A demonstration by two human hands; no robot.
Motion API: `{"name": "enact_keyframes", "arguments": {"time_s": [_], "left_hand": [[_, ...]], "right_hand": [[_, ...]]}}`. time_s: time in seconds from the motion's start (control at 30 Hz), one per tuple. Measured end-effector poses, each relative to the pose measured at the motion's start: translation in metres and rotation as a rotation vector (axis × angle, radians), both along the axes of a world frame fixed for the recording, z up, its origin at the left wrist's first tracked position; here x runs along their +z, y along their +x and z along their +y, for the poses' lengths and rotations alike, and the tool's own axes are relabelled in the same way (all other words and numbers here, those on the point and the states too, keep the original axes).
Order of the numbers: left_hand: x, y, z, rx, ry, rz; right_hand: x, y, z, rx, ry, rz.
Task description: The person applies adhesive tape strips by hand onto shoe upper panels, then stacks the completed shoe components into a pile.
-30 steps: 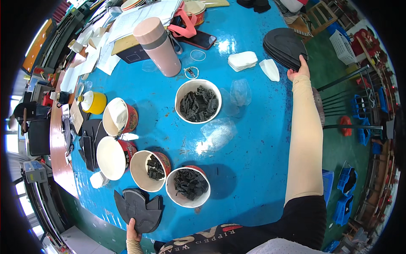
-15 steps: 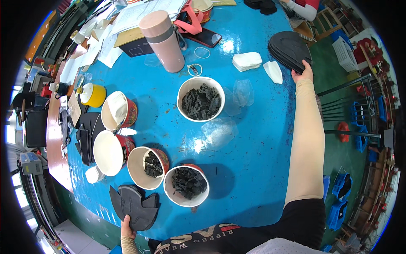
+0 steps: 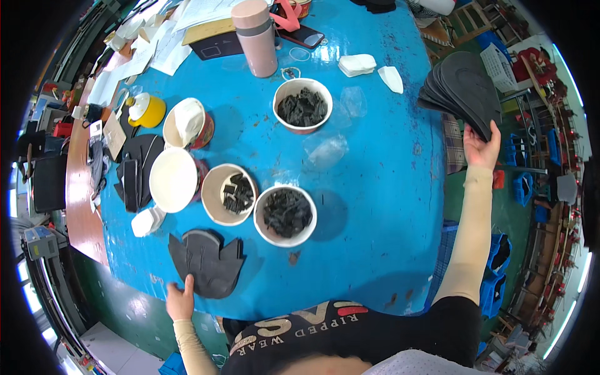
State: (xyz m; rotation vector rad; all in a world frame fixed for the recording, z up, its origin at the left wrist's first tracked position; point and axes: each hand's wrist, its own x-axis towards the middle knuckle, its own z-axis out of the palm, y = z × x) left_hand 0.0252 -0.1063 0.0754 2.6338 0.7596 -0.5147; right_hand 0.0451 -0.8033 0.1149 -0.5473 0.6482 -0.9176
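At the table's right edge my right hand (image 3: 481, 147) is closed on the lower edge of a fanned stack of black rounded foam-like pieces (image 3: 472, 87). The stack is held up and tilted. At the front left lies another pile of black flat pieces (image 3: 209, 265) with pointed side flaps. My left hand (image 3: 180, 301) is at that pile's near edge, its thumb and finger apart. Just beyond the pile stand a paper tub (image 3: 212, 200) part filled with black scraps and a fuller tub (image 3: 261, 232) of black scraps.
A third tub (image 3: 277, 103) of black scraps stands mid-table. An empty-looking white tub (image 3: 169, 184), a tub with white material (image 3: 203, 134) and a yellow bottle (image 3: 147, 111) line the left. Farther back are a pink flask (image 3: 255, 44), a phone (image 3: 305, 37) and white pads (image 3: 357, 64).
My right hand has carried its black stack outward past the right edge, and the pieces have fanned apart. My left hand has loosened from the front-left pile. The view has shifted.
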Motion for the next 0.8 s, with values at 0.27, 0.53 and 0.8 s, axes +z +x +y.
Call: {"name": "enact_keyframes", "arguments": {"time_s": [0.27,0.53,0.8], "left_hand": [[0.075,0.005,-0.164,-0.730,-1.469,0.135],[0.078,-0.002,-0.208,0.036,-1.757,-0.535],[0.062,0.008,-0.208,-0.168,-1.983,-0.754]], "right_hand": [[0.054,-0.034,0.216,0.358,0.355,-0.194],[0.030,-0.036,0.368,0.857,0.009,-0.181],[0.010,-0.035,0.364,0.895,-0.309,0.018]]}}
